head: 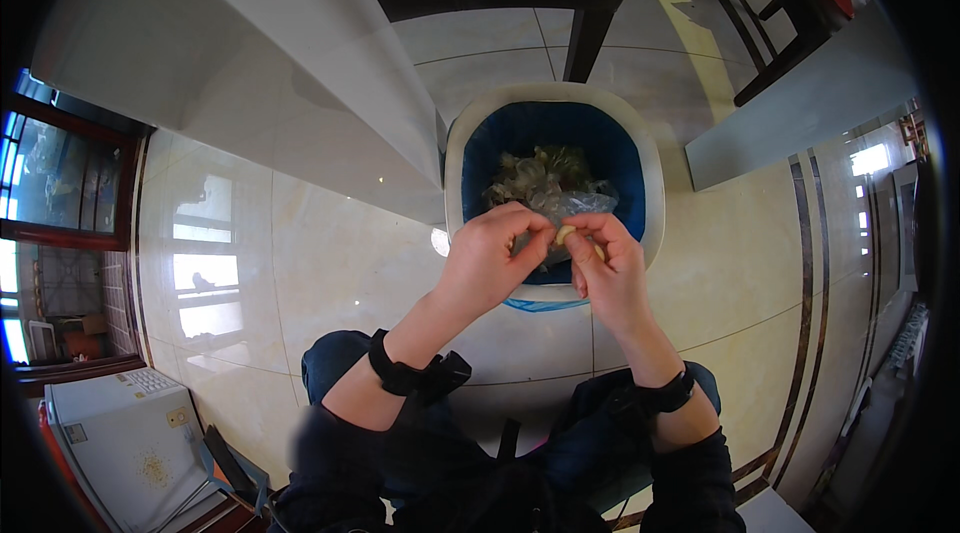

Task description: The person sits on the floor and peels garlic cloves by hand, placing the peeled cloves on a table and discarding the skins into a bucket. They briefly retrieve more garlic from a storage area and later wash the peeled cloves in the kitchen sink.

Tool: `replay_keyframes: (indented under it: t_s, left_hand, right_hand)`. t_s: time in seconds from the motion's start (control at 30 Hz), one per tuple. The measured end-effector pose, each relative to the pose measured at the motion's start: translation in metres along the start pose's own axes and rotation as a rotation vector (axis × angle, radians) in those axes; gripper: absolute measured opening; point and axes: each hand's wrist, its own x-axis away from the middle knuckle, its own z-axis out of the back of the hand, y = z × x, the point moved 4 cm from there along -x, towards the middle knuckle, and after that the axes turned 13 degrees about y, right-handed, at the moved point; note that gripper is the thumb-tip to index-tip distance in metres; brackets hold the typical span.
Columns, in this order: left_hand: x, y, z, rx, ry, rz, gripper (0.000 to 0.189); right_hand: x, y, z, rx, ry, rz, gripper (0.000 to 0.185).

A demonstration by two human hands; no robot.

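Note:
Both hands meet above the near side of a trash bin [652, 180] lined with a blue bag. My right hand [611, 259] holds a small pale piece, seemingly a garlic clove [565, 234], between thumb and forefinger; a second pale piece shows against its curled fingers. The thumb and forefinger of my left hand [506, 248] are pinched at the clove's left side; whether they grip a bit of skin cannot be told. Inside the bin lie papery, dry-looking peelings [532, 177] and a crumpled clear plastic bag [589, 203].
A large pale panel [300, 83] stands left of the bin, and another grey panel [795, 105] at the right. Beyond the bin is a dark wooden chair or bench leg [587, 45]. A white cabinet-like box [124, 443] stands at the lower left.

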Motion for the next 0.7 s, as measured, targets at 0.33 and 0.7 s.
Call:
replay_keyframes:
  t_s: [0.33,0.7]
  left_hand:
    - [-0.0017,-0.0003,0.0028,-0.022,-0.095,0.064,0.009]
    - [-0.0015,-0.0005,0.0029,0.048,-0.066,0.114,0.008]
  right_hand:
    - [0.0025,-0.0058,0.0015,0.197,-0.02,0.031,0.013]
    - [0.0022,-0.005,-0.0004,0.09,-0.051,0.029,0.016]
